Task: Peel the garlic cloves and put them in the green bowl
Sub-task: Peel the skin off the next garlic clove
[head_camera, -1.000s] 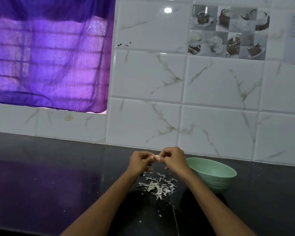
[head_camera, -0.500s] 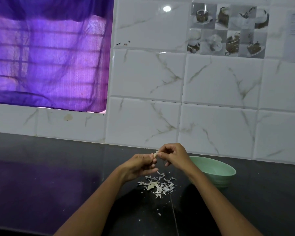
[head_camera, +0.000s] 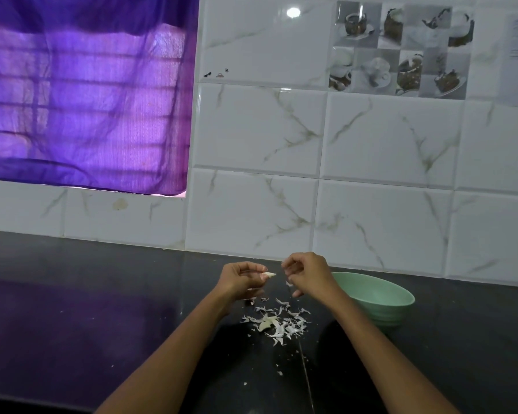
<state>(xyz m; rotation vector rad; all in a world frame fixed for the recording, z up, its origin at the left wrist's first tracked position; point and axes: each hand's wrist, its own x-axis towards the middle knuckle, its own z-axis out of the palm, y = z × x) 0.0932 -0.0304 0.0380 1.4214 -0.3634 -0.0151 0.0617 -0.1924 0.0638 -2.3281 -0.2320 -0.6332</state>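
Pale green bowl on a glossy black desk; whitish garlic skins; white grey-veined marble tiles; sheer purple curtain.

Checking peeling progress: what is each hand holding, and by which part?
Left hand pinches a garlic clove by its base, tip exposed. Right hand: curled, contents unclear.

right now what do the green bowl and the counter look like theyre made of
Green bowl: probably plastic or melamine, matte, since its pale green wall is even and shows no sharp glint.
Counter: probably polished dark stone, glossy, since it mirrors the purple curtain; a laminate cannot be ruled out.
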